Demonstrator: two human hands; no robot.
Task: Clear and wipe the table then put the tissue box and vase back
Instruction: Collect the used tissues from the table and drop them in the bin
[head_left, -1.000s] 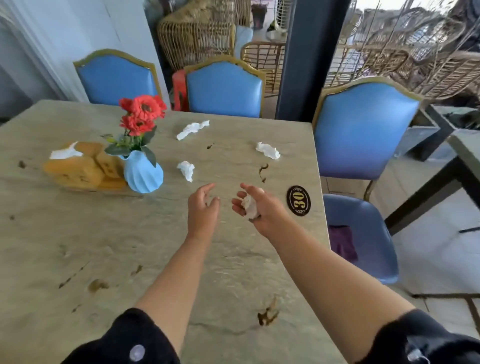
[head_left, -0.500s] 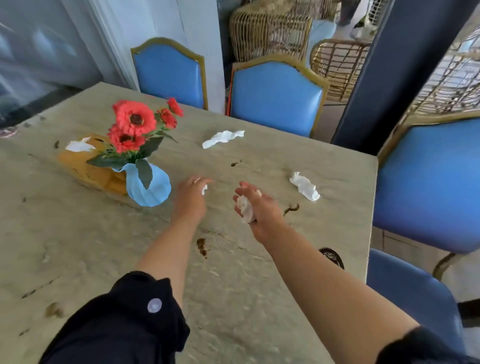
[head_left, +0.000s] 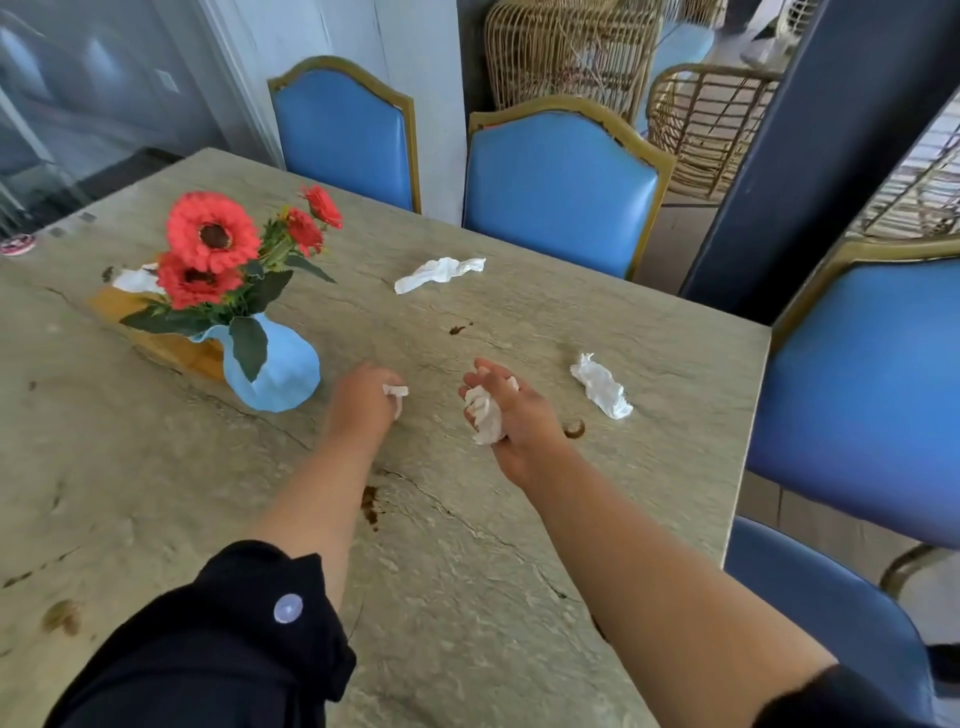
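Two hands out over table (head_left: 467, 597), both busy w/ used tissue. Right hand (head_left: 511, 410), palm turned up, fingers curled round a crumpled wad (head_left: 485, 415), likely kept there as a collecting bundle so each new scrap gets added, not carried off singly. Left hand (head_left: 363, 400) at 9 o'clock of it, knuckles up, pinched on a small tissue scrap (head_left: 397, 397) right at tabletop; whether lifted clear yet, cannot tell. Brown smears near forearms & by right hand, so wiping judged not yet begun.

Just left of left hand: blue vase (head_left: 275, 374) w/ red flowers, close enough to knock w/ a careless sweep. Behind it at 10 o'clock, touching or nearly so, wooden tissue box (head_left: 156, 332), mostly hidden by leaves. Both on table, awaiting removal.

Loose tissue (head_left: 600, 384) at 3 o'clock of right hand, short of table's right edge; open surface between, easy reach. Long tissue (head_left: 439, 273) at 12 o'clock, farther, nothing in the way. Blue chairs (head_left: 561, 182) tucked at far edge.
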